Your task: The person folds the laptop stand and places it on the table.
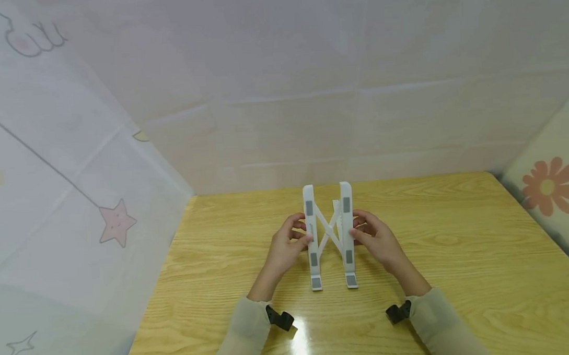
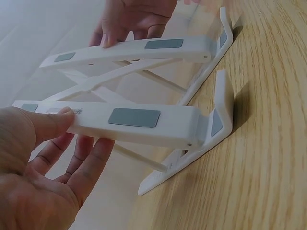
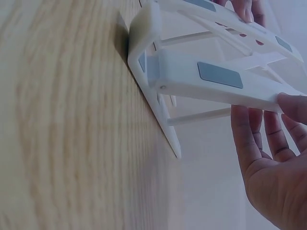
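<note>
Pale translucent sheeting (image 1: 77, 169) printed with a pink star and thin grey lines hangs at the left edge, slightly creased. Beside it begins the wooden table (image 1: 456, 255), a yellow, strongly grained top with a glossy finish that throws back a bright glare near the person's sleeves.

On the left side of the middle, the left hand (image 1: 287, 245) holds the left bar of a white plastic folding stand (image 1: 329, 233): in the left wrist view the thumb lies along the bar's top while the fingers (image 2: 86, 163) curve loosely underneath, so the bar is pinched between them. The stand sits at the centre of the table, its lower feet on the wood. It is made of two smooth, flat, rounded bars joined by thin crossed struts, each bar carrying matte grey rectangular pads (image 2: 134, 117) and ending in an upturned lip nearest the person.

Right of the stand, the right hand (image 1: 378, 242) grips the other bar in the same way, thumb on top and fingers (image 3: 249, 139) beneath.

At the far right a cream panel bears an orange flower print (image 1: 550, 186).
</note>
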A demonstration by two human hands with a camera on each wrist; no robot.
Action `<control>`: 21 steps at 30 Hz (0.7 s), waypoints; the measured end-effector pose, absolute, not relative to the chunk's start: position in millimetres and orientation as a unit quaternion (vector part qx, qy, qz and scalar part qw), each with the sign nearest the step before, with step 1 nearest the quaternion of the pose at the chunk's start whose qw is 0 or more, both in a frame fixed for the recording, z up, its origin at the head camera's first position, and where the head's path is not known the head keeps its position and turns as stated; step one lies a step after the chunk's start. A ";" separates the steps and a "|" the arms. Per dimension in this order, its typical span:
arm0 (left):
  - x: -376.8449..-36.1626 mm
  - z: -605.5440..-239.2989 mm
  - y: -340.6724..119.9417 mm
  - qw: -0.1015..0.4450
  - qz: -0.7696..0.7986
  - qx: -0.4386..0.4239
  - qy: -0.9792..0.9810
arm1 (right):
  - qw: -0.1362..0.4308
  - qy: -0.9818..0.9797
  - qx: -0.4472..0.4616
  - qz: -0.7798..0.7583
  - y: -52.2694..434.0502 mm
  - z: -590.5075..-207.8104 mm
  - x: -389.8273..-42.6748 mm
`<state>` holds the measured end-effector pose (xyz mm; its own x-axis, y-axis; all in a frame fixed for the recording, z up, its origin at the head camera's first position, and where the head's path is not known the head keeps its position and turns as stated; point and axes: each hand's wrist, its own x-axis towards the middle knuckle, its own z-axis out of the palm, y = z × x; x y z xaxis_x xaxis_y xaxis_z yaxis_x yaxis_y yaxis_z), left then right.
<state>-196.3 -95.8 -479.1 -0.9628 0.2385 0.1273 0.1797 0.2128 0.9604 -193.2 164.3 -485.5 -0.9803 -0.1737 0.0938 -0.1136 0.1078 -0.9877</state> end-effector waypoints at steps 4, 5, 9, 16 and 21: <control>-197.4 -479.8 -94.7 0.023 0.613 0.136 0.778 | 0.021 0.741 -0.097 -0.664 163.1 -486.3 -193.4; -197.7 -480.0 -94.3 0.023 0.615 0.137 0.776 | 0.020 0.741 -0.098 -0.664 162.7 -486.8 -193.6; -198.6 -480.7 -92.9 0.026 0.620 0.138 0.772 | 0.022 0.739 -0.098 -0.667 160.5 -487.8 -193.8; -198.6 -480.4 -89.5 0.036 0.620 0.139 0.771 | 0.021 0.740 -0.101 -0.665 157.7 -487.5 -193.8; -198.2 -480.7 -87.4 0.040 0.623 0.135 0.769 | 0.022 0.742 -0.102 -0.662 156.3 -487.6 -192.9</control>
<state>-198.2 -87.4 -480.7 -0.9603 0.2577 0.1067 0.1579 0.1874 0.9695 -192.9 156.3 -487.6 -0.9781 -0.1805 0.1035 -0.1231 0.1013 -0.9872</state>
